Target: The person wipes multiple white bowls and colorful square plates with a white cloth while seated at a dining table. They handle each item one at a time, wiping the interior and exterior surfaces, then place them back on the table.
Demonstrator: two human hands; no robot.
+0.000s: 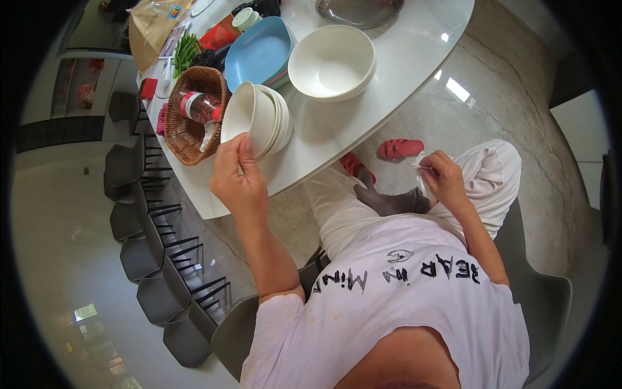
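My left hand (238, 174) pinches the lower rim of a white bowl (240, 117) above the table's near left edge. The bowl is tilted, and against its right side stands a stack of white bowls (281, 126). In my right hand (446, 178), over my crossed leg, is a crumpled white tissue (421, 171) between thumb and fingers. To the right of the stack sits a large white bowl (332, 61), its inside bare. Behind the stack lies a light blue basin (258, 55), resting on other basins.
A wicker basket (175, 139) with a red-capped bottle (199, 107) stands left of the bowls. Green vegetables (185, 53) and a glass dish (360, 10) are farther back on the white table (408, 71). Grey chairs (159, 298) line the left; red sandals (400, 148) lie on the floor.
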